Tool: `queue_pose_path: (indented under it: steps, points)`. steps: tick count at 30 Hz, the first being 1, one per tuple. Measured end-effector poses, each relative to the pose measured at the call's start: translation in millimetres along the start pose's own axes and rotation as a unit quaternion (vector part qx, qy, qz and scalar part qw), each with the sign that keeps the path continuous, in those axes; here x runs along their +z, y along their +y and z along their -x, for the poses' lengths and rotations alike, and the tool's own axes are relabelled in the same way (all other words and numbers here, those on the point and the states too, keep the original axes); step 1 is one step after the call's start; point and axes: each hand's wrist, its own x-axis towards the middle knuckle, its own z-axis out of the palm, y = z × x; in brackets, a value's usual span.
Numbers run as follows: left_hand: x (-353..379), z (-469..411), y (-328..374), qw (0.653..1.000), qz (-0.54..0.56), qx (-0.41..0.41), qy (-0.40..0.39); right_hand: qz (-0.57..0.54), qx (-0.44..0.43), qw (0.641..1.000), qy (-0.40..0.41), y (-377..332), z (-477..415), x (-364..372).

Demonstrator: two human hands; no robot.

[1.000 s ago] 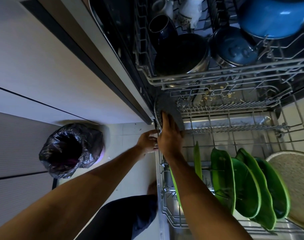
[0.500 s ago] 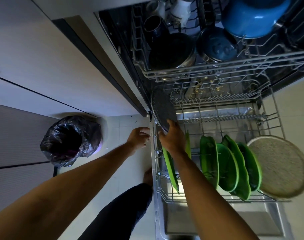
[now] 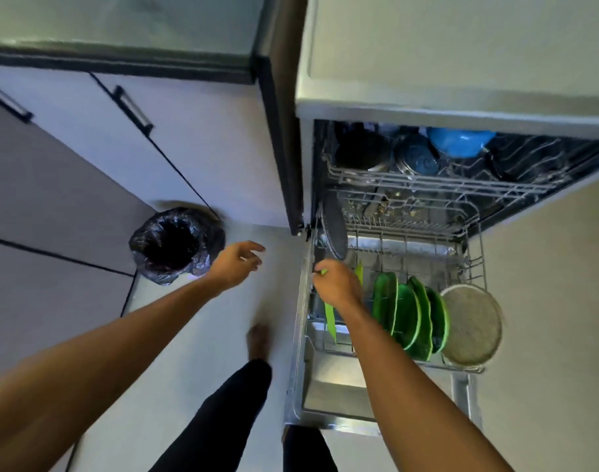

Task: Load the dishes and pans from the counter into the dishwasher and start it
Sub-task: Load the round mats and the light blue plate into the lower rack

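Our left hand [image 3: 238, 264] hangs over the floor [image 3: 195, 335] with its fingers loosely spread, holding nothing. Our right hand [image 3: 335, 284] sits at the left edge of the pulled-out lower rack [image 3: 476, 253] with its fingers curled. We cannot tell whether they grip anything. Just beyond that hand a dark round pan [image 3: 333, 229] stands on edge in the rack's back left corner. A thin green plate [image 3: 330, 318] stands under our right wrist. To its right a row of green plates [image 3: 407, 318] stands upright, and a pale speckled round dish [image 3: 471, 325] leans at the row's far end. The upper rack [image 3: 427, 189] carries a blue pot [image 3: 458, 143], a round blue piece [image 3: 419, 160] and a dark pot [image 3: 359, 155]. A bin lined with a black bag [image 3: 175, 245] stands on the floor to the left.
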Motion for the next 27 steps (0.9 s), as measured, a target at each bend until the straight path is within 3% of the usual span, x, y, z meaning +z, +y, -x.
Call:
queue_pose_path:
  steps: [6,11,17,20,27]
  points:
    - [-146.2,85.9,-5.0,0.99,-0.053,0.092,0.095,0.058,-0.102,0.993,-0.007,-126.0,50.4,-7.1]
    - [-303.4,174.8,-59.6,0.951,-0.054,0.102,0.286,0.08,-0.223,0.971,-0.02,-272.7,90.4,41.6]
    - [-476.2,316.1,-214.3,0.864,-0.039,0.047,0.5,0.044,-0.396,0.917,-0.027,-495.5,172.8,188.8]
    - [-526.1,383.6,-295.5,0.815,-0.097,0.022,0.571,0.034,-0.468,0.882,-0.048,-580.1,219.5,269.8]
    - [-567.5,507.3,-453.7,0.758,-0.101,-0.147,0.627,0.079,-0.542,0.821,-0.163,-687.5,316.7,446.6]
